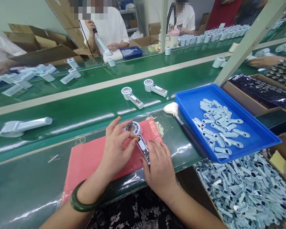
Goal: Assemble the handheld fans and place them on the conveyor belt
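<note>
A pale blue handheld fan body [143,147] lies on the pink foam mat [85,156], its round head away from me and its handle open, with parts showing inside. My left hand [116,149] reaches over it from the left. Its thumb and index finger pinch together at the top of the handle, just below the head; what is between them, if anything, is too small to name. My right hand [159,167] is closed around the lower handle from the right, steadying it against the mat.
A blue tray [255,143] of small pale covers stands right, beside a black-handled tool with a white padded end [188,132]. Below is a box of many covers [248,187]. Fan bodies [132,98] lie on the green conveyor [90,105]; co-workers [107,28] sit across.
</note>
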`<state>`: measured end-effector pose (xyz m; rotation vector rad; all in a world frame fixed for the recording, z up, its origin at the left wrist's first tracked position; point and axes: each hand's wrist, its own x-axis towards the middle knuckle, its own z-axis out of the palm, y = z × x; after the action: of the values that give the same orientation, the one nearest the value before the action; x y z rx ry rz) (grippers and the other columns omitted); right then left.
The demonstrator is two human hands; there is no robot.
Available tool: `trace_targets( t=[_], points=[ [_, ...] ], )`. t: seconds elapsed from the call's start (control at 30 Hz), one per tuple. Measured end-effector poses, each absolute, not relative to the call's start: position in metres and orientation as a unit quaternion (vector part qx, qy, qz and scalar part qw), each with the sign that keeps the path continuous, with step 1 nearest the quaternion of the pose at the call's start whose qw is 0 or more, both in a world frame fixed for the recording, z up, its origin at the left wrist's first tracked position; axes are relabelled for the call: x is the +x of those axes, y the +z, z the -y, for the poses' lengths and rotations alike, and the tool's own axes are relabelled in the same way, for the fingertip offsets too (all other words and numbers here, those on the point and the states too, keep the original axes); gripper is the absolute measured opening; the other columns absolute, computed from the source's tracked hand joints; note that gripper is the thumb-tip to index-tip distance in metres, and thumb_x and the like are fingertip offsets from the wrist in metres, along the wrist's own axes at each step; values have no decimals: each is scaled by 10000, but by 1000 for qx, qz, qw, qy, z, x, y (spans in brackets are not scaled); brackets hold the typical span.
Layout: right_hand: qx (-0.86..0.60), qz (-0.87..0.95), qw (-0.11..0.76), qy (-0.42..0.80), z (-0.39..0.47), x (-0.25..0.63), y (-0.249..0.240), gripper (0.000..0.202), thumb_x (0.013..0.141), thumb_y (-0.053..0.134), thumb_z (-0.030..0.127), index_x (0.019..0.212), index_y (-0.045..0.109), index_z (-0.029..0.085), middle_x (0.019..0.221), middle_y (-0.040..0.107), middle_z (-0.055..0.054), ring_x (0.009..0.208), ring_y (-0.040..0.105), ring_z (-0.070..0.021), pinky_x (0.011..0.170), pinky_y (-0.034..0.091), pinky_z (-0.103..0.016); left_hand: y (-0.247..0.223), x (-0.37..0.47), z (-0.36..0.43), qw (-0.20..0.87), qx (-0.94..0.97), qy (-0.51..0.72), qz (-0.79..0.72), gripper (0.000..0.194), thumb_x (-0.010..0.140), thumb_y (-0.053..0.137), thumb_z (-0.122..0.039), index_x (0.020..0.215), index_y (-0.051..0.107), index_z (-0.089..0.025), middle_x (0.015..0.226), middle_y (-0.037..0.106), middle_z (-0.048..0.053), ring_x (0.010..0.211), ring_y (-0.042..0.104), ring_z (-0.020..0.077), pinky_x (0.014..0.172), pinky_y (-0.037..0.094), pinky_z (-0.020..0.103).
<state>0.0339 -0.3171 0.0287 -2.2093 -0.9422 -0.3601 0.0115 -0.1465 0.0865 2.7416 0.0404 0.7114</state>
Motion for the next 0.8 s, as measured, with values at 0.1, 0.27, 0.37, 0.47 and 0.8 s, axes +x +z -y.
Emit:
trace_targets(
  t=[0.1, 0.27, 0.37, 0.47, 0.8],
  points=[
    [-851, 361, 355, -138, 317, 34, 29, 460, 1001, 476, 236, 1437, 436, 92, 1346, 631, -157, 1288, 543, -275, 1139, 374, -514, 87, 9, 153, 65, 949, 307, 24, 119, 901, 631, -118, 890, 654, -235, 1320, 607, 41, 1448, 345, 347, 1117, 410, 613],
    [-847, 360, 365, -144, 318, 35, 29, 453, 999, 473, 234, 1427, 446, 85, 1344, 629, -160, 1284, 543, -270, 1141, 368, -499, 81, 2, 158, -63, 942, 322, 69, 245, 875, 647, -89, 1052, 624, -256, 1344, 612, 53, 1433, 383, 339, 1145, 380, 601],
    [-847, 361, 361, -145, 319, 35, 29, 461, 1001, 475, 241, 1435, 444, 89, 1340, 631, -156, 1280, 541, -269, 1141, 361, -496, 78, -5, 152, -91, 945, 302, 90, 354, 872, 611, -44, 1163, 609, -246, 1372, 603, 70, 1444, 381, 322, 1183, 342, 591],
    [-849, 362, 354, -150, 318, 34, 29, 475, 996, 484, 237, 1449, 434, 100, 1321, 640, -148, 1273, 542, -267, 1143, 348, -498, 79, -14, 143, -45, 950, 290, 103, 380, 860, 594, -14, 1151, 626, -256, 1360, 603, 75, 1430, 400, 326, 1168, 365, 601],
    [-839, 362, 384, -134, 319, 40, 41, 409, 1000, 442, 212, 1401, 473, 138, 1276, 668, -117, 1204, 585, -228, 1144, 298, -465, 78, -36, 122, 139, 946, 276, 96, 293, 888, 499, -25, 1051, 636, -227, 1360, 563, 109, 1306, 531, 298, 1022, 530, 525]
  ],
)
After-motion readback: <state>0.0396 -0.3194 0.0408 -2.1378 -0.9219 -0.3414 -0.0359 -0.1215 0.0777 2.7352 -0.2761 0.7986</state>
